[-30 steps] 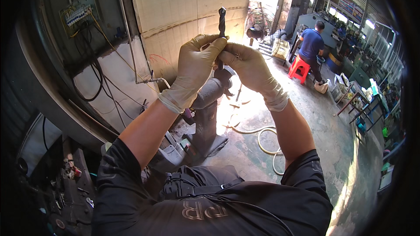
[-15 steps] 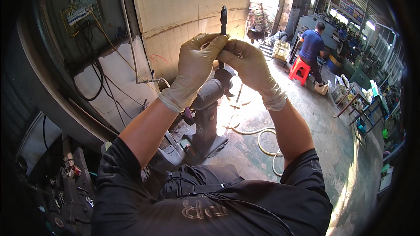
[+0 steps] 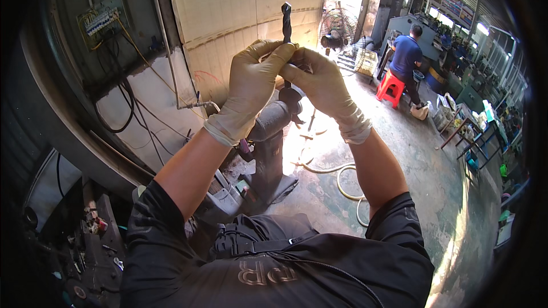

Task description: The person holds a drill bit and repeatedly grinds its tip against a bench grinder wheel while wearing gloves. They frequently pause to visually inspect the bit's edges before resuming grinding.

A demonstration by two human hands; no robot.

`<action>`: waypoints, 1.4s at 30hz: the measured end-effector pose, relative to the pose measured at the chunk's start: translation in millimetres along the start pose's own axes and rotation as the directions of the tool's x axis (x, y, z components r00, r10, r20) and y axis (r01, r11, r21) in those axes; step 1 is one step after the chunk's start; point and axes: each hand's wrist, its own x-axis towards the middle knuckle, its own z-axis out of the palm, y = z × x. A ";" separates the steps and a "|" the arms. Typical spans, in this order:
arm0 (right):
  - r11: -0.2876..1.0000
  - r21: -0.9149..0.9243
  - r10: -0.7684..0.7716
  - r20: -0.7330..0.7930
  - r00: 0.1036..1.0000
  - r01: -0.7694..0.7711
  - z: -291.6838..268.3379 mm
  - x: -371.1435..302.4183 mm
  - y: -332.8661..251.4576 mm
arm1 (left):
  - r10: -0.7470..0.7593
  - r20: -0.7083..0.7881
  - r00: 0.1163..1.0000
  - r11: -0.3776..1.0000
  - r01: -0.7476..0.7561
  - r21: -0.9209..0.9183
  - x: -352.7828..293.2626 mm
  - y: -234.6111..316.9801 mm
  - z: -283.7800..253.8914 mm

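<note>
A dark twist drill bit (image 3: 286, 21) stands nearly upright in front of me, its fluted tip pointing up. My left hand (image 3: 255, 77), in a cream glove, grips it with thumb and fingers closed. From the other side my right hand (image 3: 321, 80), gloved alike, pinches it too, with the fingertips of both hands meeting. The bit's middle is hidden by the fingers, and a short length of its shank shows below them. Behind and under my hands is a dark bench grinder-like machine (image 3: 269, 121) on a pedestal; its far end is partly covered.
A pale hose (image 3: 341, 185) coils on the floor to the right of the pedestal. Cables and a breaker box (image 3: 103, 21) are on the left wall. A large fan (image 3: 337, 28) stands by the doorway. Farther right, a person in blue sits on a red stool (image 3: 390, 89).
The drill bit has risen slightly and shifted a little left, with more of its fluted end showing above the fingers. Both hands keep their grip.
</note>
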 end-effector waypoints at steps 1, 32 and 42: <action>1.000 -0.017 0.007 0.024 1.000 -0.007 -0.2 -0.5 -0.4 | 0.018 -0.011 1.000 1.000 -0.018 -0.002 0.1 -0.5 -0.6; 1.000 0.023 0.003 0.013 1.000 -0.003 -6.3 7.1 12.4 | -0.081 -0.027 0.996 0.997 0.081 -0.008 -1.3 -0.4 -0.8; 0.999 -0.028 0.034 -0.030 0.999 -0.034 -2.6 8.8 11.3 | -0.028 0.000 1.000 0.999 0.028 -0.036 0.6 -2.1 -0.3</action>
